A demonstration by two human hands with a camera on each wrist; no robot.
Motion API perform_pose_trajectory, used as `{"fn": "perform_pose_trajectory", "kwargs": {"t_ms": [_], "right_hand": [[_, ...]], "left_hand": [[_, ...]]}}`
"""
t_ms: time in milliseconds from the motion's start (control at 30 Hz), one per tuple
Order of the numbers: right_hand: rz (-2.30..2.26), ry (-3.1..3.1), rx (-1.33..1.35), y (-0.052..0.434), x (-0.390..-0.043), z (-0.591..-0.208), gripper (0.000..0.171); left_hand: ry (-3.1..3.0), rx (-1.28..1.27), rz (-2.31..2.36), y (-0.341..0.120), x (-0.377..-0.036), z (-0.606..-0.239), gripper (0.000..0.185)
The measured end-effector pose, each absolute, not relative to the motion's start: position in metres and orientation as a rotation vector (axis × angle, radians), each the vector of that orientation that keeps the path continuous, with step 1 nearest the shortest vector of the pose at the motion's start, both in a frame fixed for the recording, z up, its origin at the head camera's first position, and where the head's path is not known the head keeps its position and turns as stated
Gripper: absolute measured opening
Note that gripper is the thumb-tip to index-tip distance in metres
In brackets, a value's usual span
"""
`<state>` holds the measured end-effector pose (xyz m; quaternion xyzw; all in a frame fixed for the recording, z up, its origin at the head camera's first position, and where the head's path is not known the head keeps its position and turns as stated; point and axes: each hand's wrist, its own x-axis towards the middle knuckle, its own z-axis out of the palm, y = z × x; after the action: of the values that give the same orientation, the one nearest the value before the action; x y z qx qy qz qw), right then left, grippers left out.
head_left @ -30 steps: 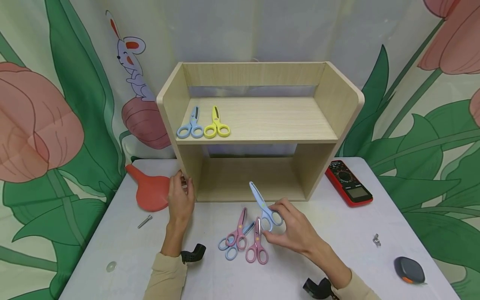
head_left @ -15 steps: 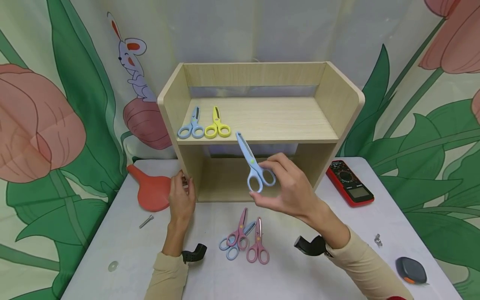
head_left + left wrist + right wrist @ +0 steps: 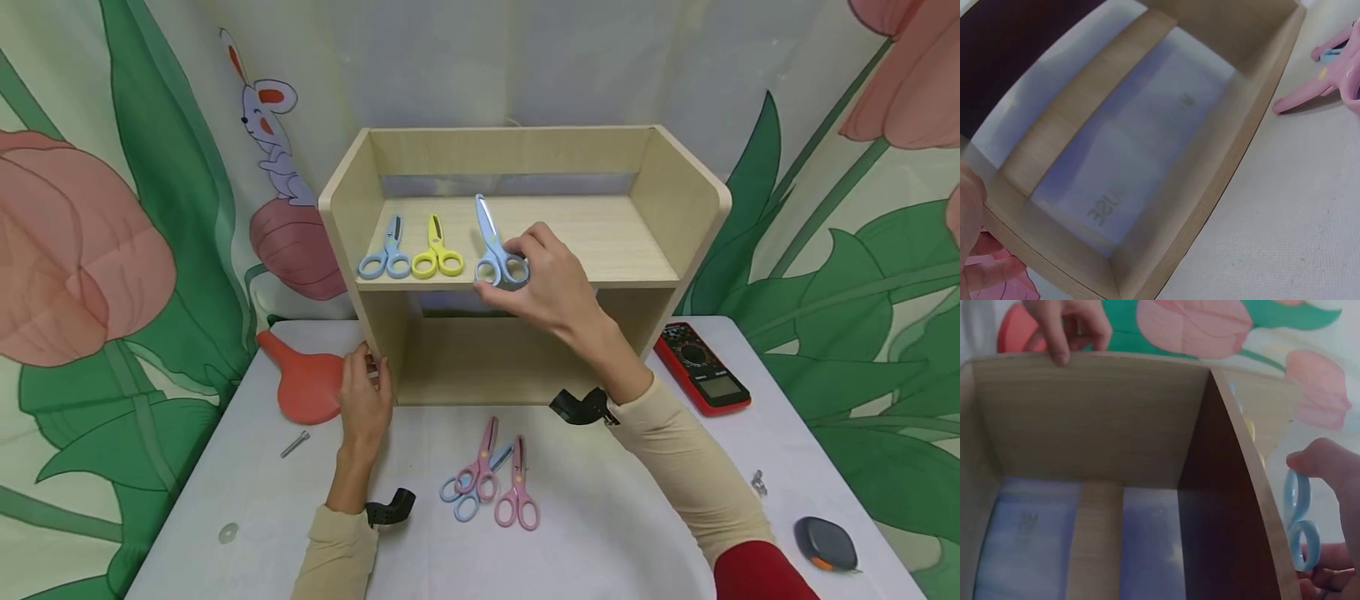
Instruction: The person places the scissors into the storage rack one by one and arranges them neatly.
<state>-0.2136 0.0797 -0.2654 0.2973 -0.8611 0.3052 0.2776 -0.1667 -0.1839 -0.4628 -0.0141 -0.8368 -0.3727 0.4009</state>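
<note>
My right hand [image 3: 558,287] pinches light-blue scissors [image 3: 495,250] by the finger loops, blades pointing back, at the front of the upper board of a wooden shelf [image 3: 517,137]. I cannot tell whether these scissors touch the board. To their left lie yellow scissors [image 3: 436,248] and another light-blue pair [image 3: 386,250]. My left hand [image 3: 363,408] grips the lower front edge of the left side panel, fingers on its outer side. In front of the shelf, pink scissors [image 3: 480,467] lie across light-blue scissors [image 3: 467,500], with a second pink pair [image 3: 517,492] beside them.
Left of the shelf lie a red paddle-shaped thing [image 3: 309,387], a small metal pin [image 3: 296,443] and a clear disc [image 3: 228,533]. On the right are a red-and-black multimeter [image 3: 703,367], a small metal piece [image 3: 759,482] and a dark tape measure [image 3: 825,543]. A printed curtain hangs behind.
My right hand has lifted the light-blue scissors from beside the pile on the table, up and forward to the upper board. My left hand has stayed at the side panel.
</note>
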Motion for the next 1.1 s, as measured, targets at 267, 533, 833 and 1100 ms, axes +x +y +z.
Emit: {"fn": "perform_pose_trajectory", "kwargs": {"t_ms": [267, 533, 833, 1100], "right_hand": [[0.897, -2.503, 0.724, 0.071, -0.232, -0.259, 0.059], [0.882, -2.602, 0.709, 0.070, -0.238, -0.254, 0.061], [0.868, -2.677, 0.677, 0.069, -0.236, -0.248, 0.072], [0.851, -2.682, 0.651, 0.072, -0.227, -0.251, 0.081]], "left_hand": [[-2.120, -0.044, -0.940, -0.182, -0.167, -0.463, 0.035], [-2.093, -0.059, -0.942, -0.184, -0.168, -0.464, 0.033], [-2.100, -0.059, -0.940, -0.185, -0.167, -0.461, 0.033], [-2.101, -0.055, -0.951, -0.184, -0.168, -0.462, 0.034]]}}
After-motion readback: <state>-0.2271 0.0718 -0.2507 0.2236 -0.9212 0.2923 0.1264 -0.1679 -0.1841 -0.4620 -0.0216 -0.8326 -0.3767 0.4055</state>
